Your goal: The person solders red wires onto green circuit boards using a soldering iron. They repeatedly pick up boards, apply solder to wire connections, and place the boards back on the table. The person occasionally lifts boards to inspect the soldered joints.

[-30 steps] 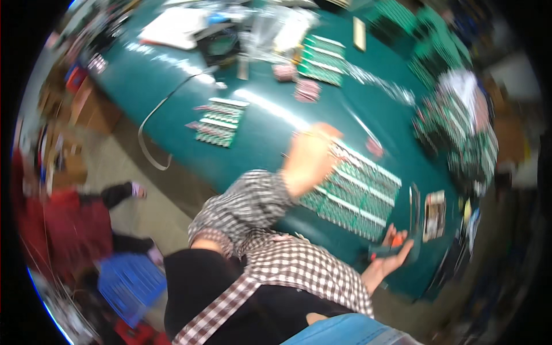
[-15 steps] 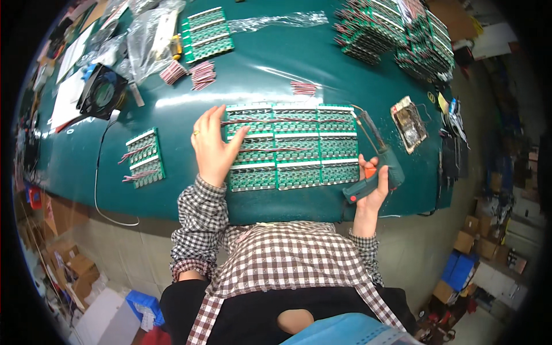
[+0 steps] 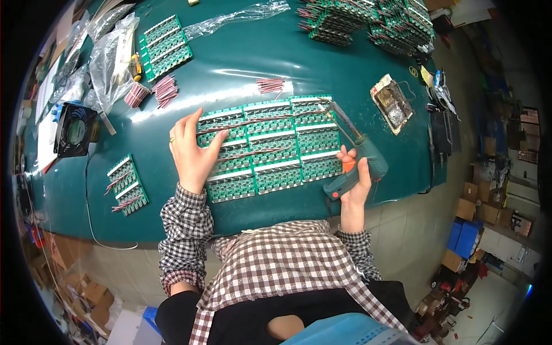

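A block of green circuit boards [image 3: 270, 146] with red wires lies on the teal table [image 3: 241, 63] in front of me. My left hand [image 3: 192, 152] rests flat on the block's left end, fingers spread over the boards. My right hand [image 3: 353, 175] grips a teal soldering gun [image 3: 359, 158] with an orange trigger. Its thin tip reaches up-left over the top right boards.
A small fan [image 3: 75, 129] stands at the left edge. Smaller board panels [image 3: 126, 184] [image 3: 165, 47] lie left and upper left, with red wire bundles [image 3: 165, 91] and plastic bags [image 3: 112, 54]. Board stacks [image 3: 368, 20] sit at the top right, a solder stand tray [image 3: 392, 103] at right.
The view has steadied and drawn closer over the boards. My left hand stays on the left boards. The right hand has raised the soldering gun so its tip lies over the boards.
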`<state>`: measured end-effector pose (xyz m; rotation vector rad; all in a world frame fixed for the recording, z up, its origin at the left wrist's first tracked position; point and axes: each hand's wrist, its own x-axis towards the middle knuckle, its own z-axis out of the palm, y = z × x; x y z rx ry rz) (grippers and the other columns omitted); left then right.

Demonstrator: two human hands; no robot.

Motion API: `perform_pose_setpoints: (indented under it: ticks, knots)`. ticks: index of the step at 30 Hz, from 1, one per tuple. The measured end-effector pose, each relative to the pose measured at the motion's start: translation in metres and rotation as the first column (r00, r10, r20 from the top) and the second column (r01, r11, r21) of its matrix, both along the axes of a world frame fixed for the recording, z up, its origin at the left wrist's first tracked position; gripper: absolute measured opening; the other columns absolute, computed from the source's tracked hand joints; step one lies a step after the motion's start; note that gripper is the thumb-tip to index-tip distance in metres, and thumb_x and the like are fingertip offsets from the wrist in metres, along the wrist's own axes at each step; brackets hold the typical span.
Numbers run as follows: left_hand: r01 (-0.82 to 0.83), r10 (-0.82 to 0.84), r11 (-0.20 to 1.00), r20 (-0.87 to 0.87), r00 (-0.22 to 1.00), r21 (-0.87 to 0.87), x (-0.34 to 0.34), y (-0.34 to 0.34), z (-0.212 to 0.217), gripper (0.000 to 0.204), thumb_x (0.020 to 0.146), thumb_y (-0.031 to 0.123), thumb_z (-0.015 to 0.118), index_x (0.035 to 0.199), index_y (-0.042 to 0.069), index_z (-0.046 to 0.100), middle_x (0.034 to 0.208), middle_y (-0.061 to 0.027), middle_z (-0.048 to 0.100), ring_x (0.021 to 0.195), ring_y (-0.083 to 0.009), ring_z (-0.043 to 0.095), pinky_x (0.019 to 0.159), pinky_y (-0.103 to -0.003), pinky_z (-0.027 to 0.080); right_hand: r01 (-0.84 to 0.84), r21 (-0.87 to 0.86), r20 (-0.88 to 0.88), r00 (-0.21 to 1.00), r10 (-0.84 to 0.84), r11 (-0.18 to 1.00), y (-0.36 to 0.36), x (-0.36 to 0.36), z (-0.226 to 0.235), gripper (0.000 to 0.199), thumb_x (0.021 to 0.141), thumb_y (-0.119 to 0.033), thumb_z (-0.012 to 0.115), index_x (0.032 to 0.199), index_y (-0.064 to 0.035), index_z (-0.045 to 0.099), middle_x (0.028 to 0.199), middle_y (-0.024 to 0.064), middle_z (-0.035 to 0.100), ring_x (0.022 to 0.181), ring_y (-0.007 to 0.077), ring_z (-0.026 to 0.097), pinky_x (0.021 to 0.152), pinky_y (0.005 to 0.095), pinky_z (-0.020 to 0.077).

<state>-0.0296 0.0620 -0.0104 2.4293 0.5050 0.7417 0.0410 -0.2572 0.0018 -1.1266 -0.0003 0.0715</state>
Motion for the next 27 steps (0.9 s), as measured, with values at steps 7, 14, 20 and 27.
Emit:
perform_pose_setpoints:
  ticks: [7, 14, 20, 27]
  knots:
    - [-0.032, 0.041, 0.995, -0.088, 0.995, 0.098, 0.000, -0.010, 0.008, 0.061, 0.071, 0.029, 0.077, 0.121, 0.004, 0.053, 0.114, -0.0126, 0.054, 0.106, -0.0291, 0.049, 0.092, -0.041, 0.038, -0.019, -0.092, 0.016, 1.000, 0.021, 0.996, -0.002, -0.005, -0.002, 0.030, 0.091, -0.026, 0.052, 0.101, 0.0015, 0.055, 0.085, 0.0103, 0.061, 0.087, 0.0252, 0.063, 0.109, 0.0449, 0.0267]
    - [0.568, -0.556, 0.822, -0.163, 0.815, 0.037, -0.006, -0.077, 0.044, 0.076, 0.062, 0.036, 0.078, 0.127, 0.010, 0.048, 0.131, -0.0137, 0.044, 0.128, -0.0327, 0.036, 0.106, -0.053, 0.023, 0.020, -0.056, -0.003, 1.000, -0.021, 0.998, 0.001, -0.006, 0.004, 0.026, 0.090, -0.022, 0.054, 0.099, 0.0026, 0.057, 0.082, 0.0132, 0.063, 0.087, 0.0260, 0.063, 0.108, 0.0450, 0.0298]
    - [0.770, -0.742, 0.638, -0.254, 0.621, 0.018, 0.012, -0.105, 0.021, 0.075, 0.071, 0.046, 0.068, 0.133, 0.012, 0.042, 0.138, -0.0096, 0.040, 0.133, -0.0303, 0.029, 0.108, -0.054, 0.019, 0.026, -0.010, -0.039, 0.999, -0.026, 1.000, -0.001, -0.008, 0.004, 0.027, 0.091, -0.022, 0.053, 0.099, 0.0032, 0.056, 0.081, 0.0138, 0.063, 0.086, 0.0260, 0.063, 0.106, 0.0431, 0.0325]
    - [0.771, -0.737, 0.636, -0.277, 0.616, 0.024, 0.012, -0.110, 0.017, 0.072, 0.074, 0.047, 0.065, 0.133, 0.013, 0.043, 0.138, -0.0086, 0.040, 0.134, -0.0304, 0.029, 0.108, -0.055, 0.018, 0.012, -0.007, -0.031, 0.999, -0.012, 1.000, -0.006, -0.006, 0.007, 0.028, 0.091, -0.022, 0.053, 0.103, 0.0041, 0.054, 0.083, 0.0140, 0.063, 0.086, 0.0274, 0.063, 0.104, 0.0466, 0.0343]
